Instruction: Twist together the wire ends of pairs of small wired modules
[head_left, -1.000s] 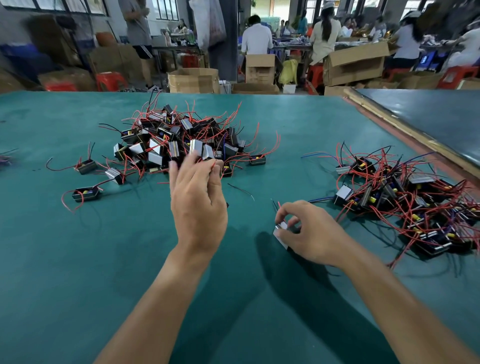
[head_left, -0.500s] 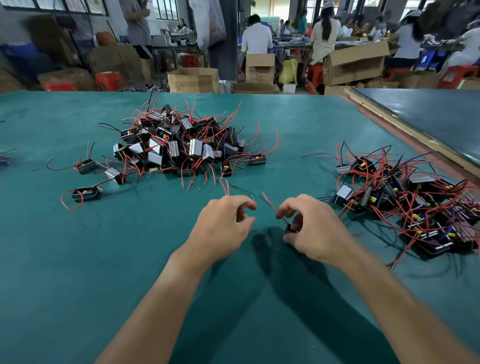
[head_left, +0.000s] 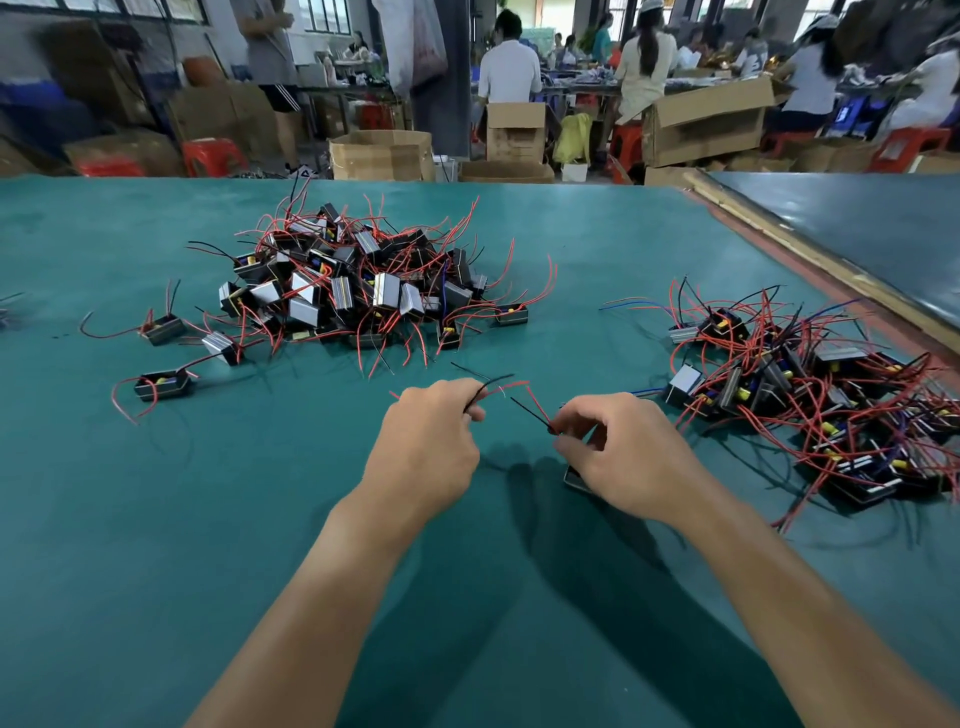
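Both hands sit close together over the green counter (head_left: 156, 545), w/ a small gap between them. The left hand (head_left: 423, 454) has its fingers (head_left: 475, 413) pinched shut on thin wires, one black wire (head_left: 491, 387) and one red wire (head_left: 511, 385), which stick out up and to the right. Its module is hidden in the palm, so I can't tell how it sits. The right hand (head_left: 623, 457) pinches another black wire end (head_left: 530, 413) that points up-left, and a dark module (head_left: 574, 478) peeks out under that hand, at or just above the counter. The wire ends are near each other but not touching yet, so I think the twist has not begun. What could go wrong: the wires are thin and bendy, so a tip may flick away or slip out of a loose pinch. A red could get joined to a black by mistake, since the ends cross each other and are small. A weak twist may spring open. The big pile (head_left: 358, 291) behind and the other pile (head_left: 810, 395) on the right are tangles of red and black wires, so a loose wire nearby could snag. The modules look like small hard boxes, dark w/ shiny grey sides and bits of yellow. The counter looks soft and dull, like cloth.
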